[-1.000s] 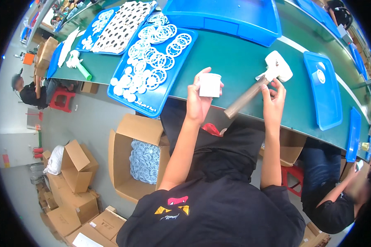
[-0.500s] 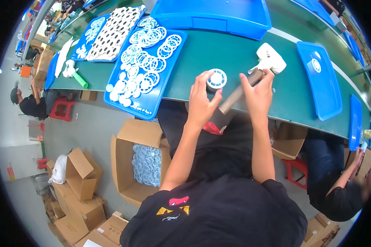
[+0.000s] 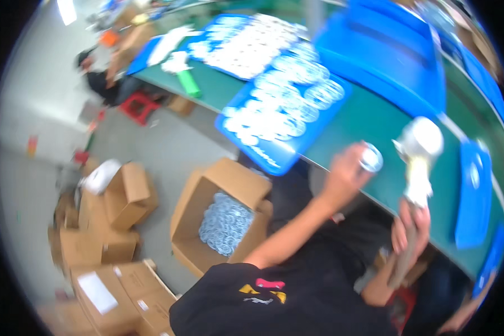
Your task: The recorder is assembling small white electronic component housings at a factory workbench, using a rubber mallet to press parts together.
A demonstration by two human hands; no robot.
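Observation:
My left hand (image 3: 344,175) is closed around a small round part (image 3: 371,158) with a white and blue face, held over the table's near edge. The picture is smeared, so finer detail of it is lost. In my right hand (image 3: 411,232) is a mallet (image 3: 423,138) with a bulky white wrapped head and a brown handle. The fingers wrap the handle below the white wrapping, and the head points up over the green table (image 3: 375,120). To the left of my left hand lies a blue tray (image 3: 288,161) heaped with white rings and discs (image 3: 283,115).
A large blue bin (image 3: 369,67) stands behind the tray. A narrow blue tray (image 3: 469,218) with a white disc lies at right. Below the table is a cardboard box (image 3: 187,215) of light blue rings (image 3: 225,224). Another person's arm (image 3: 470,313) shows at lower right.
The view has swung, shifting the table rightward and down in the picture. My right hand now grips the mallet with its head raised; before, the mallet lay lower, across the table edge.

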